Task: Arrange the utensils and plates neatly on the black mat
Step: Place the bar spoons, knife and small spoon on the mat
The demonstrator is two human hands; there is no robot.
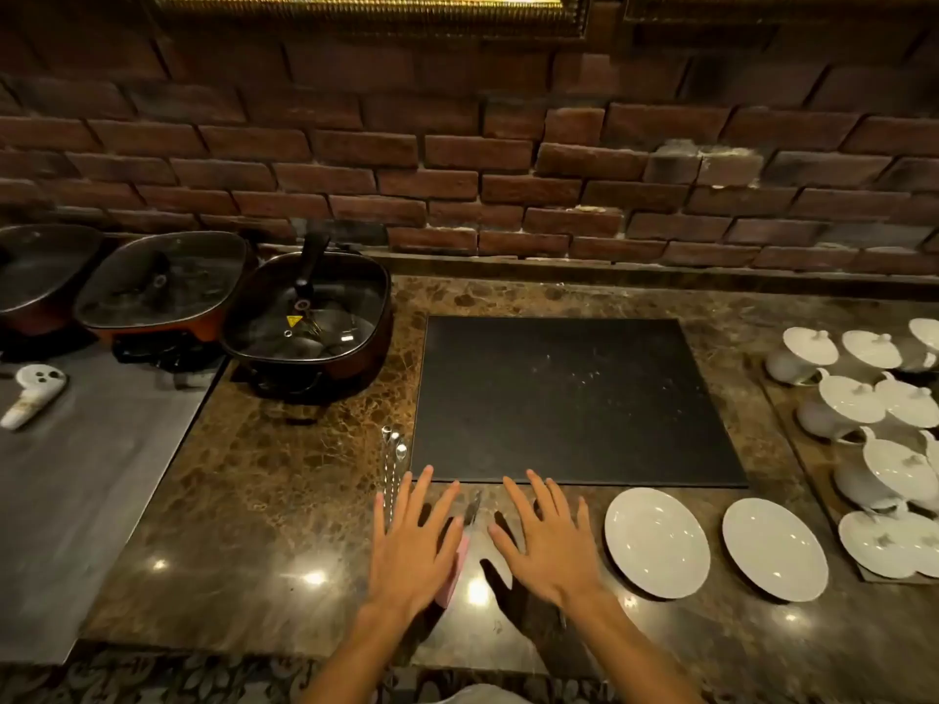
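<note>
I see a plain black mat (569,398), matte with a few pale specks, lying on a brown marble counter (284,475) veined in tan and cream. Two plain white plates (656,542) sit glossy against that mottled stone, and the lidded white tureens (853,398) match them. The spoons (392,459) read silver. Between my hands I make out a pink handle (455,576). The nearest pan (310,322) is dark reddish brown with a black handle and a small yellow sticker on its lid. Behind runs a red-brown brick wall (457,165) with dark joints. At left, a grey surface (76,500) carries a white controller (33,393).
</note>
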